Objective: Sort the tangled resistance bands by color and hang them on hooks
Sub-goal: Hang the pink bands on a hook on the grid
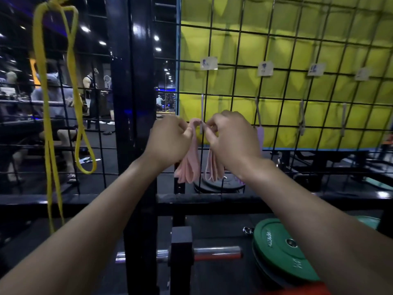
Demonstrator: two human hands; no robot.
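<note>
Both hands work at the wire grid panel (276, 86) in the middle of the view. The left hand (170, 141) pinches the top of a bunch of pink bands (189, 167), and the right hand (229, 139) pinches the same bunch just beside it, each grip closed on the pink rubber, where a pale hook (202, 107) hangs from the grid. The loops dangle below the knuckles in two limp folds, so they look light, soft and floppy; judged from that, they will sag and slide unless held near the top fold, which is the place to keep hold while spreading a loop over the hook tip. Thin rubber may cling to itself and snag on the wire. To the right, a lilac band (260, 137) hangs on the next hook, and farther right more hooks sit under small labels (209, 63). At far left, yellow bands (45, 86) hang high from above. Green weight plates (282, 250) lie near, lower right.
</note>
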